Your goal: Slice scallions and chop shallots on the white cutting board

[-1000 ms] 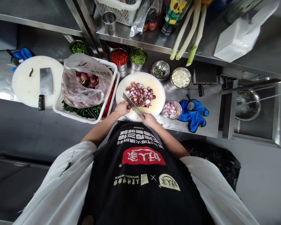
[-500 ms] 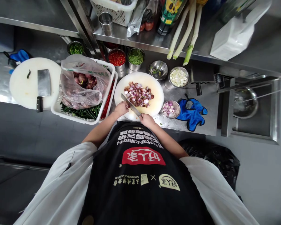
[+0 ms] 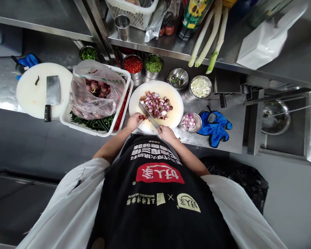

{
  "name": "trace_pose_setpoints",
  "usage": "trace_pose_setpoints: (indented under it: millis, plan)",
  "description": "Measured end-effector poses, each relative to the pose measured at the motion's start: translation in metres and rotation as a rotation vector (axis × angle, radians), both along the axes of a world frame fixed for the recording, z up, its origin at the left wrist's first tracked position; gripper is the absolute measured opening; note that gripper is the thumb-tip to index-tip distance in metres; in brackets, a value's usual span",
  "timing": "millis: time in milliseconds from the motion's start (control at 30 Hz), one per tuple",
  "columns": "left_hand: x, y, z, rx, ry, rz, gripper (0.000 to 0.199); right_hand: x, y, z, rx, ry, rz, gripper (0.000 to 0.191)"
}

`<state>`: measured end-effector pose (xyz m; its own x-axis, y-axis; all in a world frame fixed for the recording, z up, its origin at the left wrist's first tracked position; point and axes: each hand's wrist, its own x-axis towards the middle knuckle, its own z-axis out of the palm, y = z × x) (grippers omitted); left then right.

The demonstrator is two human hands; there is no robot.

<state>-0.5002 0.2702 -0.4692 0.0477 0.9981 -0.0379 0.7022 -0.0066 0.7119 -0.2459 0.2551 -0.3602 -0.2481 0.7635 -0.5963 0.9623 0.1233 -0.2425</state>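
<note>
Little has shifted over 0.5 seconds: left hand [image 3: 134, 122] curled against reddish shallot bits [image 3: 143, 118], its grip unclear, right hand [image 3: 167, 133] gripping the knife [image 3: 149, 116] beside the chopped heap [image 3: 157, 104] on the round white board [image 3: 176, 97], so cutting seems unfinished.

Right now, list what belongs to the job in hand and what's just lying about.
In the job: knife in right hand; purple onion pieces near left hand; round board under them; probably the bowl of similar pieces.
Seemingly lying about: cleaver on another board; blue glove; leeks.
</note>
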Motion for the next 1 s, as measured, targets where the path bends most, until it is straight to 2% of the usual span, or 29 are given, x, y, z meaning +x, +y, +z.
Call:
trace_pose_setpoints:
  millis: [167, 400, 500, 733, 867, 1000]
  plan:
    - [-0.003, -0.001, -0.006, 0.028, 0.057, -0.05, 0.015, -0.007, -0.006, 0.014, 0.02, 0.006, 0.044, 0.035]
    - [-0.006, 0.007, -0.003, 0.024, 0.078, -0.117, 0.01, -0.009, -0.004, 0.02, 0.011, -0.009, 0.064, 0.034]
    - [-0.006, 0.009, -0.003, 0.02, 0.073, -0.124, 0.009, -0.012, 0.0, 0.015, 0.005, 0.001, 0.067, 0.034]
    - [-0.007, 0.007, -0.002, 0.009, 0.105, -0.098, 0.011, -0.042, 0.016, -0.015, -0.005, -0.019, 0.049, 0.035]
    - [-0.013, -0.005, -0.006, -0.007, 0.154, -0.029, 0.019, -0.031, 0.013, -0.015, -0.031, -0.007, 0.053, 0.037]
    - [-0.013, -0.012, -0.01, 0.018, 0.13, -0.078, 0.02, -0.009, 0.007, -0.002, -0.027, -0.013, 0.053, 0.035]
